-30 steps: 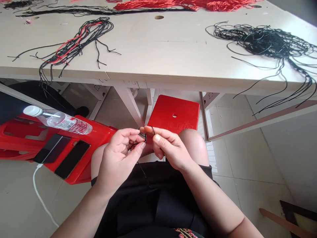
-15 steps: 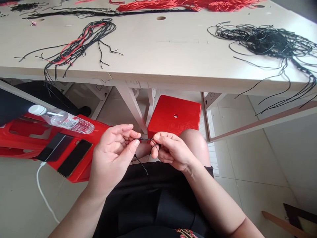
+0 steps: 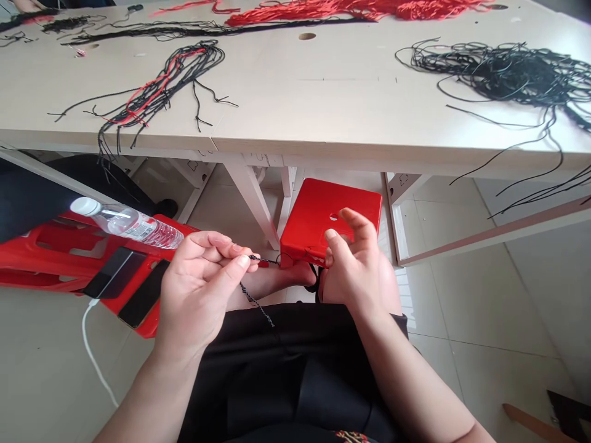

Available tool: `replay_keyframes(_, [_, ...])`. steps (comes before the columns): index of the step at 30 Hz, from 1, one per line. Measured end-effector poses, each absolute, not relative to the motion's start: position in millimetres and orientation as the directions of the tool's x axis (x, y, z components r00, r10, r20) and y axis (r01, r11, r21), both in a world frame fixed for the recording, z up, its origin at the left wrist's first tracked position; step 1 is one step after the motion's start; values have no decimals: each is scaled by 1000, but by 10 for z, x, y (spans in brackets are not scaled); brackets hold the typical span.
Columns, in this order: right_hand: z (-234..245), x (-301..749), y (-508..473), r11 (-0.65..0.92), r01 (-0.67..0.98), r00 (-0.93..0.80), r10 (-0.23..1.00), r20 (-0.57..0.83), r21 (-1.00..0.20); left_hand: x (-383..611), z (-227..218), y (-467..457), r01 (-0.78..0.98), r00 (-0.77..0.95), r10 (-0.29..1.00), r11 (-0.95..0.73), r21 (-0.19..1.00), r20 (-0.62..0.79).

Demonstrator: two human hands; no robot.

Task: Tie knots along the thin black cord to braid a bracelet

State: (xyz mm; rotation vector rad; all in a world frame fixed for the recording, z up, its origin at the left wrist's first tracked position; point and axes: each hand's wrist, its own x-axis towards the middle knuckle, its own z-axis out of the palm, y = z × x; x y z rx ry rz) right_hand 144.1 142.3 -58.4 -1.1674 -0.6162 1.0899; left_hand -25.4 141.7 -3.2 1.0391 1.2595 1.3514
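My left hand point(image 3: 196, 286) pinches a thin black braided cord point(image 3: 257, 303) between thumb and forefinger above my lap. The braided tail hangs below those fingers, and a short twisted length points right, ending in a fine loose strand with a small loop. My right hand point(image 3: 359, 267) is off to the right, its thumb and forefinger spread apart. No cord shows clearly between them; its lower fingers are partly hidden.
On the table point(image 3: 295, 117) lie black-and-red cords point(image 3: 161, 86), a black cord tangle point(image 3: 521, 74) and red cords point(image 3: 360, 11). A red stool point(image 3: 309, 209) stands beneath. At left, a bottle point(image 3: 133, 224) and two dark devices point(image 3: 113, 274) rest on red plastic.
My right hand has let go of the cord, moved right and opened its thumb and forefinger. My left hand keeps its pinch and has shifted slightly left. The view has shifted a little.
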Motion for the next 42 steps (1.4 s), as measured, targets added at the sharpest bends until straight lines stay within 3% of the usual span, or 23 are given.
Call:
replay_keyframes(3, [-593, 1358, 1353, 234, -106, 300, 934, 194, -966, -236, -36, 1416, -128, -117, 990, 66, 990, -81])
replay_keyframes(6, [-617, 1266, 1295, 288, -43, 55, 957, 285, -957, -198, -53, 1400, -111, -73, 991, 108, 988, -116])
replay_keyframes(9, [-634, 1223, 1269, 228, -55, -40, 972, 231, -972, -168, -75, 1381, -73, -55, 992, 109, 991, -113])
replay_keyframes(14, [-592, 1247, 1280, -88, -361, -189, 982, -20, -929, -143, -106, 1360, -36, -59, 994, 89, 995, -92])
replay_keyframes(17, [-556, 1265, 1293, -240, -444, -292, 950, -114, -863, -131, -105, 1351, -31, -41, 996, 72, 997, -73])
replay_keyframes(22, [-559, 1284, 1304, -352, -496, -383, 909, -164, -794, -116, -89, 1341, -31, -26, 998, 60, 998, -61])
replay_keyframes(27, [-592, 1306, 1328, -505, -566, -508, 836, -207, -651, -120, -108, 1345, -77, 19, 992, 129, 989, -128])
replay_keyframes(30, [-594, 1301, 1320, -415, -545, -422, 887, -189, -728, -138, -123, 1357, -80, 7, 992, 123, 989, -122])
replay_keyframes(35, [-621, 1266, 1269, -91, -496, -226, 974, 28, -864, -173, -143, 1368, -79, 8, 995, 105, 991, -104])
replay_keyframes(39, [-632, 1265, 1254, -42, -352, -250, 967, 51, -935, -174, -167, 1359, -83, 20, 996, 87, 993, -86])
replay_keyframes(42, [-605, 1287, 1276, -98, -360, -280, 960, 8, -928, -182, -190, 1360, -84, 21, 997, 72, 994, -70])
